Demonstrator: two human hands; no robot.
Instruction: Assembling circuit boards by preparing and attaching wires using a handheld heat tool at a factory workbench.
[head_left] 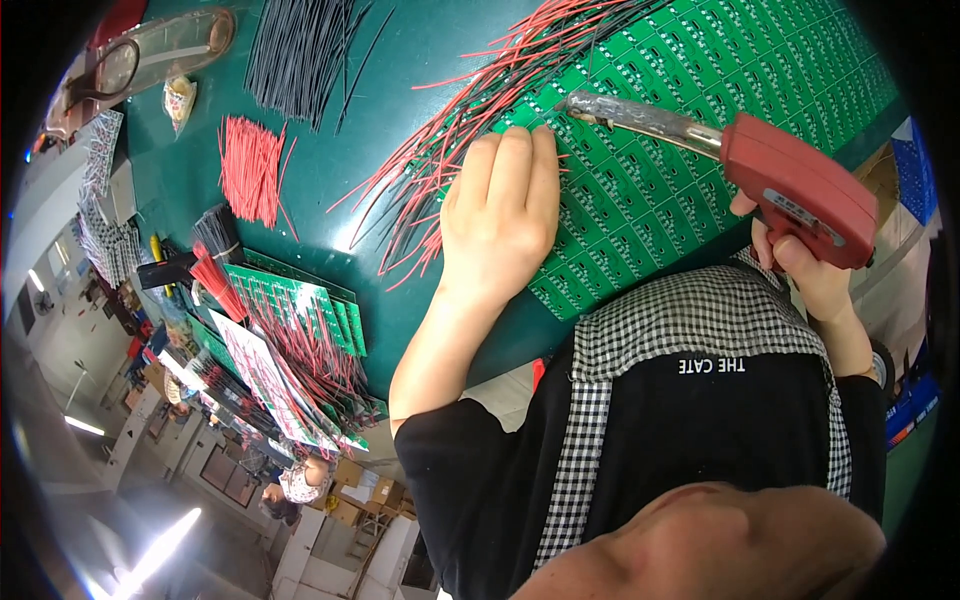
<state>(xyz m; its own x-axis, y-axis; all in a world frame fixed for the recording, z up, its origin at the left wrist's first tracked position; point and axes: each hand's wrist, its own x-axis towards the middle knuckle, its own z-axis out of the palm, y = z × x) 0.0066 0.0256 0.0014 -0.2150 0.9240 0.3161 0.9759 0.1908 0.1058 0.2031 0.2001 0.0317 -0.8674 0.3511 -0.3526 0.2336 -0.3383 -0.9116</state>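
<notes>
Head view: circuit boards (pixel 640 210) beneath left hand (pixel 503 205)

A small pale packet (pixel 179 103) lies far left on the worktop (pixel 415 45); off to the left I see cardboard boxes (pixel 372 484), another person (pixel 302 482) and a glowing tube light (pixel 162 550).

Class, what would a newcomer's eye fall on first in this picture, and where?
First, the red soldering gun at upper right, in the right grip, its tip above a green circuit-board panel. Next, the loose red and black wires fanned out beside the left grip, and the black wire pile at upper left.
</notes>
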